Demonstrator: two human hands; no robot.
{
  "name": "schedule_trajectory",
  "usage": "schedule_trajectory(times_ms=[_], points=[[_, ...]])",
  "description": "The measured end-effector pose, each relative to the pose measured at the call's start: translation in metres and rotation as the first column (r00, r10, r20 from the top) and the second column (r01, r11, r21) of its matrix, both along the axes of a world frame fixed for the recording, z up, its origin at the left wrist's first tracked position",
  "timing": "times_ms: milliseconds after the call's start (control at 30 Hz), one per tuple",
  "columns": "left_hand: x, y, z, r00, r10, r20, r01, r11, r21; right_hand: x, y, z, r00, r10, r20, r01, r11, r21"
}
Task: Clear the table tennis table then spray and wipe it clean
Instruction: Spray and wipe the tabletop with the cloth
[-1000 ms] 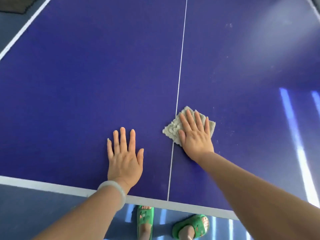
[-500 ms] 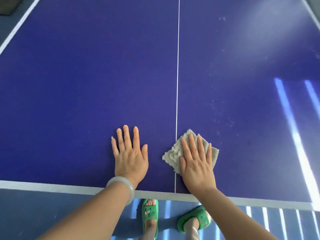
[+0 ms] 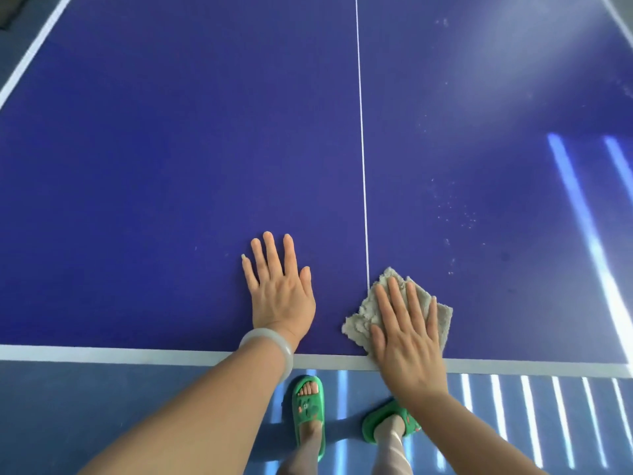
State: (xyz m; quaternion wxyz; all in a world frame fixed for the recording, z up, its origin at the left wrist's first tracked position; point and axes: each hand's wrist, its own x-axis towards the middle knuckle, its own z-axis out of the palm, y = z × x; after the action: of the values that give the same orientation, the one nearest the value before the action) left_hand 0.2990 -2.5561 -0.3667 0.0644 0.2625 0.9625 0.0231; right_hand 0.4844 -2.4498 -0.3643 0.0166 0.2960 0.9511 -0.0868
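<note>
The blue table tennis table (image 3: 171,166) fills the view, with a white centre line running away from me and a white band along its near edge. My right hand (image 3: 406,341) lies flat with straight fingers on a folded beige cloth (image 3: 366,313), pressing it onto the table at the near edge, just right of the centre line. My left hand (image 3: 279,289) rests flat, fingers spread, on the bare surface left of the line. A pale bangle circles my left wrist.
Pale specks and smears (image 3: 459,214) dot the right half of the table beyond the cloth. Bright window reflections streak the right side. Below the table edge are the blue floor and my feet in green slippers (image 3: 308,409).
My right hand has dragged the cloth toward me, from farther up the table to the near edge band. My left hand stays flat in about the same spot.
</note>
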Motion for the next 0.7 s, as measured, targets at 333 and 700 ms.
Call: schedule_trajectory(times_ms=[333, 700], points=[[0.0, -0.002, -0.001, 1.0, -0.01, -0.003, 0.01, 1.0, 0.013, -0.03, -0.026, -0.005, 0.998, 0.06, -0.037, -0.06, 0.998, -0.006], [0.001, -0.001, 0.001, 1.0, -0.006, -0.019, 0.006, 1.0, -0.001, -0.007, 0.054, 0.005, 0.836, -0.549, 0.004, 0.549, 0.835, -0.026]])
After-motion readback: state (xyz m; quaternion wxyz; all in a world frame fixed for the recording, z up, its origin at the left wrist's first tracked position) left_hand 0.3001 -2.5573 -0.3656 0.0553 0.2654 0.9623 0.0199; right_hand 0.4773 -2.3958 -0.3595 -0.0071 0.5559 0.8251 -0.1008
